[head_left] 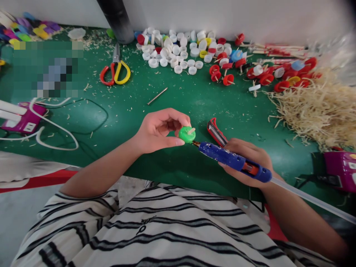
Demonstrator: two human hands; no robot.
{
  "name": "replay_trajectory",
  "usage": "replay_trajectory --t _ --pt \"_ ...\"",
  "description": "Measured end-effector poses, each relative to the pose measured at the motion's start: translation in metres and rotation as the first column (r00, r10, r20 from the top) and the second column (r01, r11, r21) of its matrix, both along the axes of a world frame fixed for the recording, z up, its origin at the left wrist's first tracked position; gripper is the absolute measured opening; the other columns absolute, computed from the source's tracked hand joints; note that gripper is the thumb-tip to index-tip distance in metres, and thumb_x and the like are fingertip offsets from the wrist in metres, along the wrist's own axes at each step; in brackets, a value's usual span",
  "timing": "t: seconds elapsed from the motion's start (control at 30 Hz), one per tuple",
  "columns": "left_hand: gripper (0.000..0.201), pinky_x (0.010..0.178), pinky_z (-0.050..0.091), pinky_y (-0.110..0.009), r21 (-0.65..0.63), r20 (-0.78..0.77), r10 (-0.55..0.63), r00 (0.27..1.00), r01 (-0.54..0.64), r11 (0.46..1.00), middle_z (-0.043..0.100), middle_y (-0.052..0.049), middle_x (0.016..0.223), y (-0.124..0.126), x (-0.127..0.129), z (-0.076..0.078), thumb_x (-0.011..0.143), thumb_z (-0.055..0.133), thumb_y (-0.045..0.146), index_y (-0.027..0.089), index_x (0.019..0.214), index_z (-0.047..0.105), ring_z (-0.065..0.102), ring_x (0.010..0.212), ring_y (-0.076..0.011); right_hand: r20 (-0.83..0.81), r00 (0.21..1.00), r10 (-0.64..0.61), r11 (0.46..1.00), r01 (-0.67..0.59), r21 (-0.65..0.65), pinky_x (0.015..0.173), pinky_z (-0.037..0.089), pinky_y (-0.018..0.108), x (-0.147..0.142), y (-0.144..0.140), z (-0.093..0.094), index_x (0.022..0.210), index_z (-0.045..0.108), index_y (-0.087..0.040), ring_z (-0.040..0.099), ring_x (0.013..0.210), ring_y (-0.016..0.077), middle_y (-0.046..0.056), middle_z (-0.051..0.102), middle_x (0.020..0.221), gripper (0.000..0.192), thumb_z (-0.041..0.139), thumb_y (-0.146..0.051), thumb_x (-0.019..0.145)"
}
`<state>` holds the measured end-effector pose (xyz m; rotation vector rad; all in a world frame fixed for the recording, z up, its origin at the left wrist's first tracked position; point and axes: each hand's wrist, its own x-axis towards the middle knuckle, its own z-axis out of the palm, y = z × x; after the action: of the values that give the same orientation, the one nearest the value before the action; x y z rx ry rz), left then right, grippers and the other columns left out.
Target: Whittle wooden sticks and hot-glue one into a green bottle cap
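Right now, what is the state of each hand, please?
Left hand: closed, holding the green cap.
Right hand: closed, holding the blue glue gun.

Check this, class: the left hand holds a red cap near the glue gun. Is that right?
Not quite: the cap is green, not red, as the head view shows. The left hand does hold it near the glue gun.
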<state>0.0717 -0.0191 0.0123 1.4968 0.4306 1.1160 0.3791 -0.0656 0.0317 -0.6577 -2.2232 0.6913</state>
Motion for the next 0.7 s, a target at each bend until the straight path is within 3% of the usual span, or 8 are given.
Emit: replay_trajectory --t 0.4,0.7 --pt "0.048 0.068 0.057 -0.022 0.021 -0.028 -0.007 1.0 0.007 1.0 0.076 -0.008 0.11 -0.0005 -0.0047 0.001 0.072 0.092 0.009 0.023 0.116 0.081 0.067 0.079 -0.0103 -0.001 0.999 -0.048 0.999 0.048 -0.02 0.065 0.059 0.033 0.0004 -0.0042 0.0014 0.109 0.065 -0.029 0.069 0.073 0.0192 0.002 0.072 0.086 0.026 0.074 -0.016 0.088" --pt "0.042 0.063 0.052 -0.023 -0.043 -0.039 0.002 0.999 -0.003 0.999 0.078 -0.009 0.106 -0.0009 -0.0063 0.0023 0.07 0.097 0.02 0.021 0.109 0.08 0.064 0.074 -0.0102 -0.006 0.993 -0.116 0.99 0.115 -0.087 0.064 0.06 0.03 -0.002 -0.007 0.0072 0.102 0.064 -0.028 0.072 0.07 0.0181 0.002 0.074 0.086 0.022 0.075 -0.015 0.088"
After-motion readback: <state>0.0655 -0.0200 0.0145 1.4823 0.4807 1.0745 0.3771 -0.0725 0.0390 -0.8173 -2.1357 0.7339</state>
